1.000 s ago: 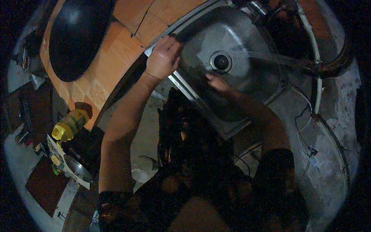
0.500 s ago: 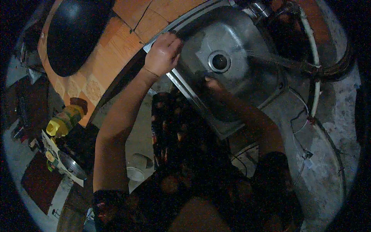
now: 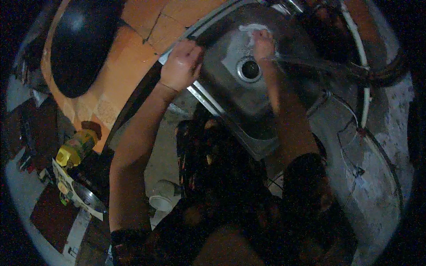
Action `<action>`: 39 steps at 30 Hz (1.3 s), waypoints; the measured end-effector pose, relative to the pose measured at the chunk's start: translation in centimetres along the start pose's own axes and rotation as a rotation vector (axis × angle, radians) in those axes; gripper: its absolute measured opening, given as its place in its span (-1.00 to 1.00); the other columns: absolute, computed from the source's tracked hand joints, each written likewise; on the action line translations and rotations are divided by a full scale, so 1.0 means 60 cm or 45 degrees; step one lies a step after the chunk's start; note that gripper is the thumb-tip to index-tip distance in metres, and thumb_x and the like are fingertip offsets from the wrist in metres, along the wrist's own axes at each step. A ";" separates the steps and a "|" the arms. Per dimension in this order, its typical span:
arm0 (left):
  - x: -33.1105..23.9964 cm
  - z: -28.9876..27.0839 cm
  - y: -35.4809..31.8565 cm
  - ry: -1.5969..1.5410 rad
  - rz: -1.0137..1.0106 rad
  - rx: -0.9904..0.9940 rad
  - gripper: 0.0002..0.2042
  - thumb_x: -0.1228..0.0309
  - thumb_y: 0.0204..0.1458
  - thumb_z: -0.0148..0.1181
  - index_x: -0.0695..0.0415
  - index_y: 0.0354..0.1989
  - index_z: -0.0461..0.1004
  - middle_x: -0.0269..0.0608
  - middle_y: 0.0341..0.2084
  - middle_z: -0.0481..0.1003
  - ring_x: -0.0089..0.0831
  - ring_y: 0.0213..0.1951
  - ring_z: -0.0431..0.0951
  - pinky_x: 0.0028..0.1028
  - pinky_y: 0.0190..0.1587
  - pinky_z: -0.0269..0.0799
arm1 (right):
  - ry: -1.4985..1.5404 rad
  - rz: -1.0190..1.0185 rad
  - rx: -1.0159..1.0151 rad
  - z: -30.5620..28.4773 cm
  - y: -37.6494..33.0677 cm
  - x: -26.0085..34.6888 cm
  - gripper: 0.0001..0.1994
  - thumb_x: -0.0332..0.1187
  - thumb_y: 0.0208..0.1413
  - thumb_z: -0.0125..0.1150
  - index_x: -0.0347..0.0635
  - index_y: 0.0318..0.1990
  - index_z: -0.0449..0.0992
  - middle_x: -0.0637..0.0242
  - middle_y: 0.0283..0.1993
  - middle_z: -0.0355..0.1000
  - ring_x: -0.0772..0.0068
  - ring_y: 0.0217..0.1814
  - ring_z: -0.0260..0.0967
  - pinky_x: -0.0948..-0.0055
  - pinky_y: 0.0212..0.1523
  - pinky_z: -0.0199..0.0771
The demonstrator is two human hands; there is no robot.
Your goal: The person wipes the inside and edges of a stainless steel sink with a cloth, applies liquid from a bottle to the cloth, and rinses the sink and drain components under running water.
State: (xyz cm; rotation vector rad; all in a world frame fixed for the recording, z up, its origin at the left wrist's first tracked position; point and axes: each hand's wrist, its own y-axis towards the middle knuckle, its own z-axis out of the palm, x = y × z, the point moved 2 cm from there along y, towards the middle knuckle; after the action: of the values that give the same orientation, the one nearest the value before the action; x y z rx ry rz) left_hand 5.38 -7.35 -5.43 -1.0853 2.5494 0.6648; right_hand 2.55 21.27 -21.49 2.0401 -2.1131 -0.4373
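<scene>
A steel sink (image 3: 222, 114) with a round drain (image 3: 249, 69) lies in front of me. My left hand (image 3: 183, 62) rests at its left rim, fingers curled over the metal edge. Inside the basin, just beyond the drain, my right hand (image 3: 264, 44) presses down on the bottom with its fingers bent together. A white patch (image 3: 251, 28), perhaps foam or a cloth, shows at its fingertips; I cannot make out what the fingers hold. A faint stream of water (image 3: 293, 60) seems to cross from the right.
Left of the sink is an orange wood-patterned counter (image 3: 128, 53) bearing a large black oval object (image 3: 84, 44). A yellow bottle (image 3: 76, 148) stands by a stove (image 3: 86, 197). A white cup-like container (image 3: 160, 201) sits below. Pipes (image 3: 364, 97) and cables run on the right.
My right hand has moved from the basin's near side to beyond the drain, and the white patch now shows there. My left hand stays at the rim; the view has shifted slightly.
</scene>
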 end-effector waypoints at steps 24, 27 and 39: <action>-0.019 -0.006 0.012 0.053 0.086 0.054 -0.70 0.53 -0.35 0.17 0.25 -0.34 0.33 0.04 -0.28 0.32 0.02 -0.18 0.29 -0.18 -0.11 0.25 | 0.307 0.208 -0.074 -0.008 -0.051 -0.039 -0.82 -0.42 -0.06 0.02 -0.10 -0.24 0.38 0.09 -0.17 0.25 0.05 -0.12 0.22 0.26 -0.26 0.33; -0.008 -0.003 -0.005 0.040 0.049 -0.003 -0.72 0.55 -0.35 0.16 0.25 -0.36 0.33 0.02 -0.34 0.31 0.01 -0.23 0.30 -0.18 -0.15 0.26 | 0.234 0.418 0.096 -0.079 -0.174 -0.021 -0.85 -0.35 -0.01 -0.05 -0.15 -0.31 0.40 0.02 -0.20 0.28 0.02 -0.22 0.28 0.17 -0.27 0.35; -0.030 -0.031 0.006 0.092 0.158 -0.089 -0.75 0.56 -0.40 0.14 0.22 -0.45 0.30 -0.06 -0.46 0.27 -0.09 -0.32 0.28 -0.22 -0.26 0.23 | 2.946 0.891 0.355 -0.148 -0.035 0.033 -0.62 -0.24 -0.03 0.17 -0.22 -0.08 0.35 0.23 -0.12 0.37 0.30 -0.11 0.32 0.33 -0.11 0.36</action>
State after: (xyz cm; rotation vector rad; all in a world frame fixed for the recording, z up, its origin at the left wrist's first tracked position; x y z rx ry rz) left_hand 6.17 -7.02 -3.00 -0.9965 2.6913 0.7640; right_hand 7.29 18.44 -13.98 0.4270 -0.8471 1.5099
